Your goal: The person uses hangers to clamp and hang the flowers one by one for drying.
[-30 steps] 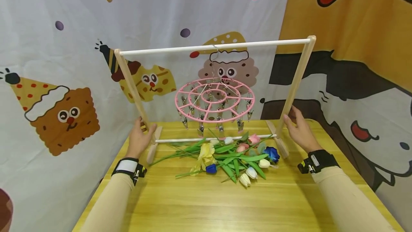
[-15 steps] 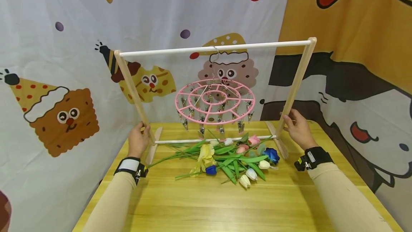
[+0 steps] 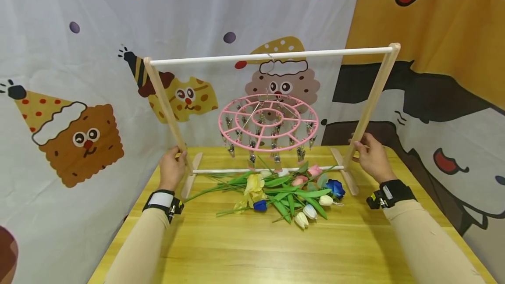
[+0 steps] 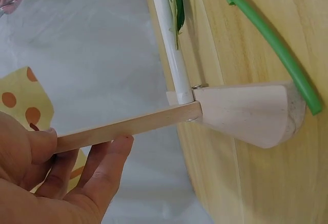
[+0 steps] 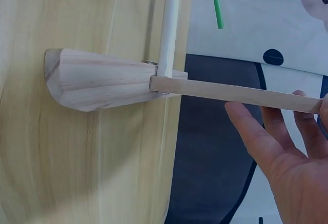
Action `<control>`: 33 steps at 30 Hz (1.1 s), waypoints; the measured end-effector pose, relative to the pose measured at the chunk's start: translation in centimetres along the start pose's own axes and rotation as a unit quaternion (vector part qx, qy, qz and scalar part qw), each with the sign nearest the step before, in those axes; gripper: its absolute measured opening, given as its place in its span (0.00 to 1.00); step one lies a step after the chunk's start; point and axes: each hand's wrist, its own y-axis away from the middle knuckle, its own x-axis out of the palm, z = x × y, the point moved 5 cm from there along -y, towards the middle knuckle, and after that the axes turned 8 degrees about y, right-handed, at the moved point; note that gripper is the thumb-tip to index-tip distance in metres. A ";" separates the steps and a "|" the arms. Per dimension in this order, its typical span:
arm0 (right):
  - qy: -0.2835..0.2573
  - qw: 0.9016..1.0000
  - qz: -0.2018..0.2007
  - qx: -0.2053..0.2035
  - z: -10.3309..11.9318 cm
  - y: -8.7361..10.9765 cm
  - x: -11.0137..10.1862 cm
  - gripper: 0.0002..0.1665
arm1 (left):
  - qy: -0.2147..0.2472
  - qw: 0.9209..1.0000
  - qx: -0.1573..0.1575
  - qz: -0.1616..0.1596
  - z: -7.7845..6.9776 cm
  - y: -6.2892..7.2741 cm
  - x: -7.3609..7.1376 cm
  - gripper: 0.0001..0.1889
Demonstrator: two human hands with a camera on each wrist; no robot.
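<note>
A wooden garment rack with white rods stands on the table. My left hand (image 3: 172, 171) holds the lower part of its left post (image 3: 165, 106), thumb on one side and fingers on the other in the left wrist view. Low on the right post (image 3: 372, 102) my right hand (image 3: 372, 157) has a matching hold, its index finger extended along the wood. From the top rod (image 3: 221, 59) hangs a pink round clip hanger (image 3: 260, 149) with several metal clips dangling. Artificial flowers lie under it: a yellow bloom (image 3: 254, 187), a blue rose (image 3: 335, 188) and white tulips (image 3: 301, 220).
The wooden table (image 3: 252, 253) extends toward me in front of the flowers. Close behind the rack hangs a printed cloth (image 3: 189, 16). A green stem (image 4: 277, 44) reaches the left foot (image 4: 246, 111) of the rack; the right foot (image 5: 102, 80) rests on the tabletop.
The left fingers and thumb have drawn in round the left post. Rack and hanger now appear slightly farther right, and the backdrop has shifted a little with the head view.
</note>
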 end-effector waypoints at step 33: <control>0.028 0.999 -0.022 -0.009 -0.4 3.2 -1.8 0.25 | 0.023 0.999 -0.010 0.029 -0.4 1.6 0.3 0.17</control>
